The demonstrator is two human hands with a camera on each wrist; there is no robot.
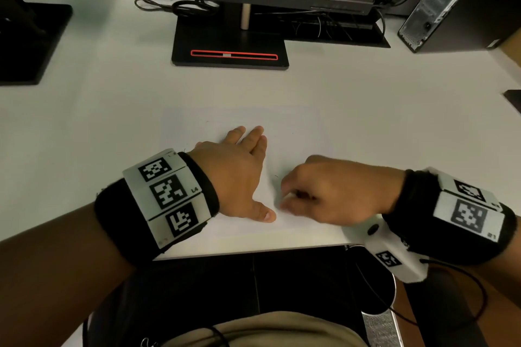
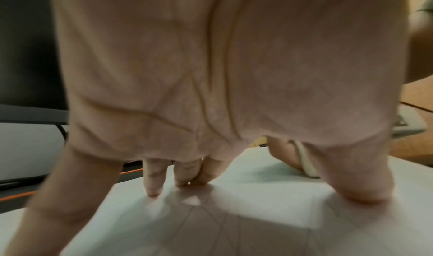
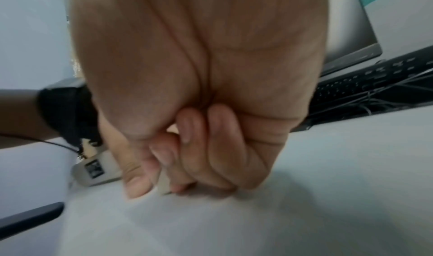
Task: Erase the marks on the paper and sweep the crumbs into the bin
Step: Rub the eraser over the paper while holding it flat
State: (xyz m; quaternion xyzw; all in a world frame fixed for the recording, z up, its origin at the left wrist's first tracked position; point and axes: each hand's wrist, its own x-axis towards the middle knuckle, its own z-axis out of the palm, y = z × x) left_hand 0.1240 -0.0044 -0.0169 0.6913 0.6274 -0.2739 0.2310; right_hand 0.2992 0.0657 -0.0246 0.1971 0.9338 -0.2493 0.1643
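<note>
A white sheet of paper (image 1: 298,127) lies on the white desk (image 1: 107,110) in front of me. My left hand (image 1: 251,172) presses flat on it, fingers (image 2: 153,178) straight and spread. Just to the right, my right hand (image 1: 284,200) is curled and pinches a small whitish eraser (image 3: 164,184) between thumb and fingers, its tip down on the paper. The same eraser (image 2: 304,160) shows beyond my left thumb. A faint short mark (image 1: 276,176) sits on the paper between the two hands. Below the desk's front edge on the right is a round metal-rimmed bin (image 1: 393,297).
A monitor stand (image 1: 229,48) with a red slot stands behind the paper. Cables and a keyboard (image 1: 332,27) lie at the back, and a computer tower (image 1: 451,0) stands at the back right. Another black stand base (image 1: 31,42) sits at the left.
</note>
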